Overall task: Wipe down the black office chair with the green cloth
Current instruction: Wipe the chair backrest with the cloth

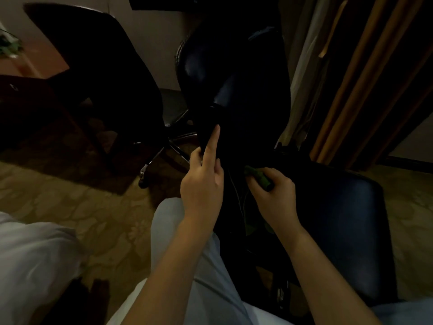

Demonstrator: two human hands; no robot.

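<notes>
The black office chair [339,207] fills the right of the dim view, its shiny seat at lower right and its backrest rising at centre. My left hand [202,181] rests against the edge of the chair near the armrest, its index finger pointing straight up along the black surface and the other fingers loosely curled. My right hand [273,195] grips the green cloth [257,178], bunched between thumb and fingers, and presses it on the chair where seat and back meet. More green cloth hangs below that wrist.
A second black chair [93,73] on a chrome wheeled base [164,148] stands to the left. Curtains [351,78] hang at the right. A dark wooden table [28,109] sits at far left. Patterned carpet [82,200] covers the floor, and my light trousers [187,266] fill the bottom.
</notes>
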